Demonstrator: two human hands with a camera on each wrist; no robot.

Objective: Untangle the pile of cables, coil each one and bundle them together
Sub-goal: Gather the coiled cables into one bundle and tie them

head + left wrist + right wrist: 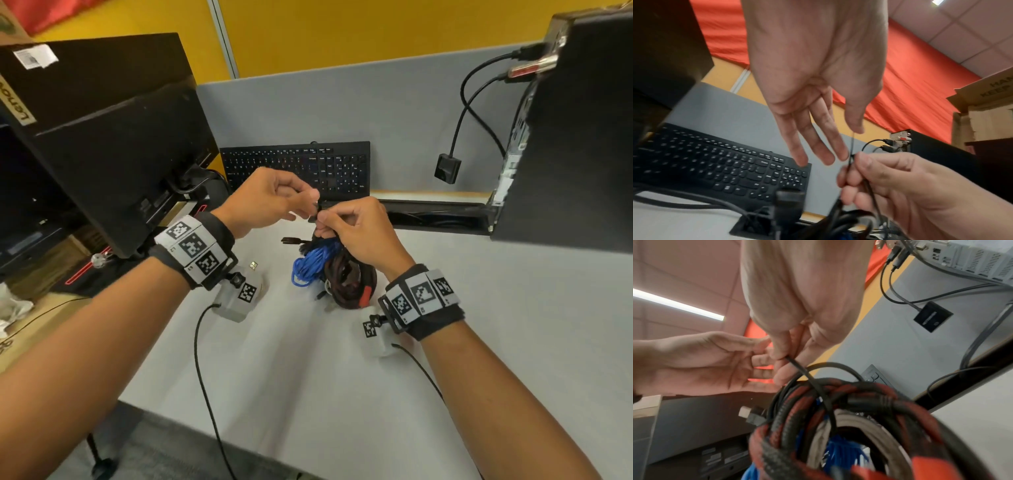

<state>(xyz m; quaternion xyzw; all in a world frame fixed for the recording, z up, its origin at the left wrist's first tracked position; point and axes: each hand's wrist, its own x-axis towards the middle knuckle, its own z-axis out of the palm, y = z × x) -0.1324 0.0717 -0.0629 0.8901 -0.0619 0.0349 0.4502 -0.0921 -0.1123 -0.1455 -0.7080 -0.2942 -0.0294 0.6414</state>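
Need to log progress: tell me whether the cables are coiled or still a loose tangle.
Coiled: the red-black braided cable, blue cable and grey cable lie in stacked loops, hanging from a thin black tie that the right hand grips.

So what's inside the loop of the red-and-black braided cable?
Inside the red-and-black braided cable coil sit a blue cable and a grey cable, with a thin black tie running through. Anything deeper is hidden.
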